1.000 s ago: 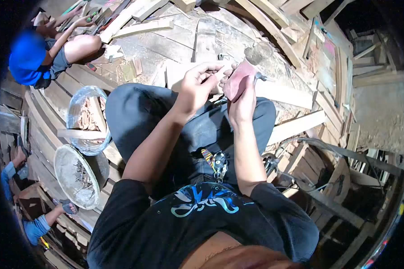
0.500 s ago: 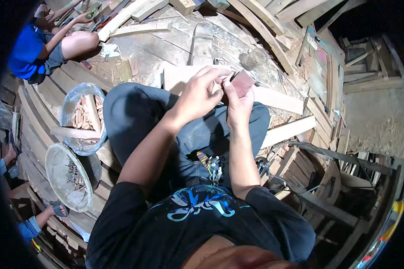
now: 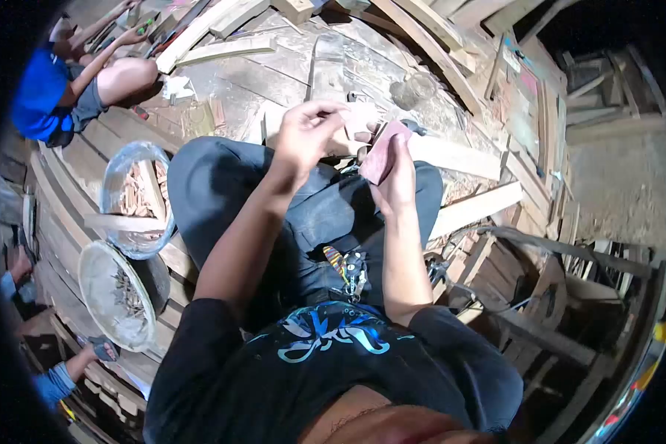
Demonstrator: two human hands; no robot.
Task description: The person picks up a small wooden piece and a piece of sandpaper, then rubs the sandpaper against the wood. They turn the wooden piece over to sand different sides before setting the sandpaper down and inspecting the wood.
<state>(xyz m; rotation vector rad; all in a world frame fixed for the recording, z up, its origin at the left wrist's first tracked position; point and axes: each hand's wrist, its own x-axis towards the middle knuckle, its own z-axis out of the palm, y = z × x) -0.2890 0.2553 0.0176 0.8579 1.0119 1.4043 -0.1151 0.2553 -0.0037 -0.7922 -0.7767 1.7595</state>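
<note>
My right hand [image 3: 397,174] is closed round a flat reddish-brown piece [image 3: 384,153], which looks like folded sandpaper and is tilted above my lap. A dark edge shows along the piece's far side. To its left is my left hand [image 3: 301,137], raised over my knee, apart from the piece. Its fingers are drawn together with the thumb in a pinch; what lies between them is too small to make out. Behind both hands, a pale wooden board [image 3: 451,158] lies on the floor in front of my crossed legs.
On the left stand a basin of wood chips [image 3: 134,192] and a pale basin [image 3: 96,296] holding dark sticks. A person in blue [image 3: 41,92] sits at upper left; another person's hand [image 3: 102,349] shows at lower left. Timber lies ahead, with a wooden frame [image 3: 547,337] at right.
My left hand has moved left and away from the reddish-brown piece. My right hand has turned and come slightly lower, tilting the piece.
</note>
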